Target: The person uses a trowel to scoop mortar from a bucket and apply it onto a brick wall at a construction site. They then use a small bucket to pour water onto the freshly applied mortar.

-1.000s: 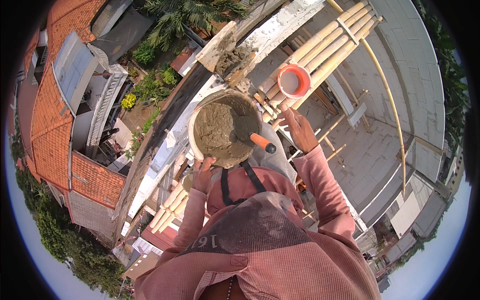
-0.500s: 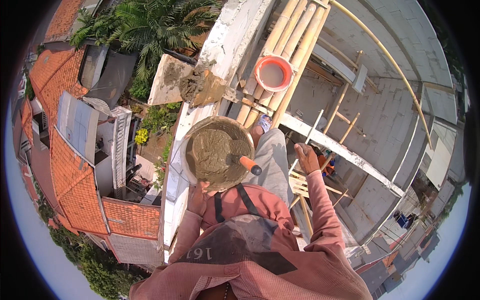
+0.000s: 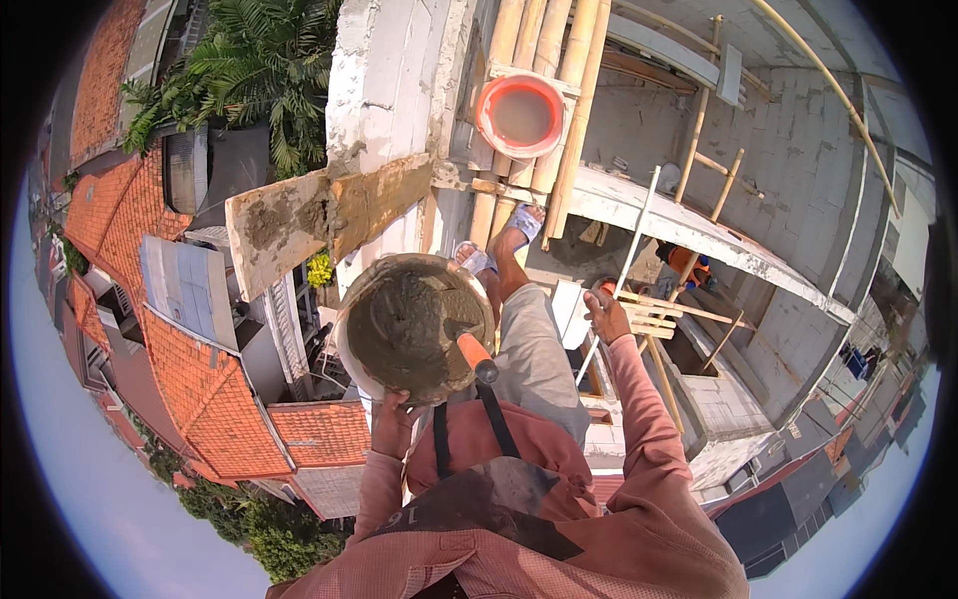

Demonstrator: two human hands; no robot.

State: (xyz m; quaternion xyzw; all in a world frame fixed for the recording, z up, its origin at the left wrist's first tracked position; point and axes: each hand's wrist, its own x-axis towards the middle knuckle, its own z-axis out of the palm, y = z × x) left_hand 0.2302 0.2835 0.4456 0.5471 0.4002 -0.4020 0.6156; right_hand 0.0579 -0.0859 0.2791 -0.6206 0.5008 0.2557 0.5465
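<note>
A round bucket [image 3: 349,344] of wet grey mortar [image 3: 404,324] is held in front of my body. My left hand [image 3: 394,421] grips its near rim from below. Stuck in the mortar is a trowel whose orange, black-tipped handle [image 3: 473,351] leans over the right rim; its blade is mostly buried. Out to the right, my right hand [image 3: 607,314] hangs in the air beside a thin white pole [image 3: 629,255], its fingers loosely bent and apart, holding nothing that shows. My sandalled feet [image 3: 521,225] are by the bamboo poles [image 3: 549,50].
An orange-red pail [image 3: 520,115] of greyish liquid rests on the bamboo. A mortar-stained board [image 3: 274,228] juts out left of the wall top [image 3: 384,80]. Tiled roofs [image 3: 210,399] lie far below on the left. Rightward, a concrete ledge [image 3: 718,240] borders a drop, with a person [image 3: 689,265] below.
My view has shifted forward, and both feet now show. The bucket has moved slightly left and down in view with my left hand on it. My right hand's fingers have loosened.
</note>
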